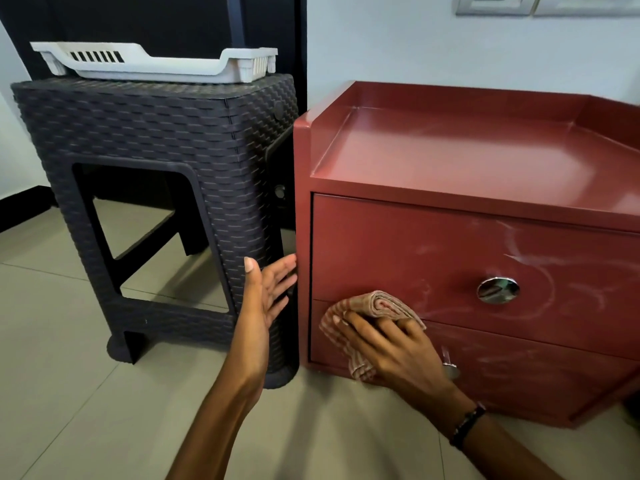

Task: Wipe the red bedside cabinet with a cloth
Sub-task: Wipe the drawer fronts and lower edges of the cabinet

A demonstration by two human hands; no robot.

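The red bedside cabinet [450, 157] stands on the floor at the right, with two drawers and a round chrome knob [498, 289] on the upper one. My right hand [391, 348] presses a folded checked cloth [372, 306] flat against the drawer fronts near the cabinet's lower left corner. Pale wipe streaks show across the upper drawer front. My left hand [268, 292] is held with straight fingers, its fingertips touching the cabinet's left side edge, in the gap beside the stool. The lower drawer's knob [449, 367] is partly hidden behind my right hand.
A black woven-pattern plastic stool [138, 140] stands close against the cabinet's left side, with a white plastic tray [156, 64] on top. Tiled floor [86, 393] lies in front. A white wall with switch plates [495, 3] is behind the cabinet.
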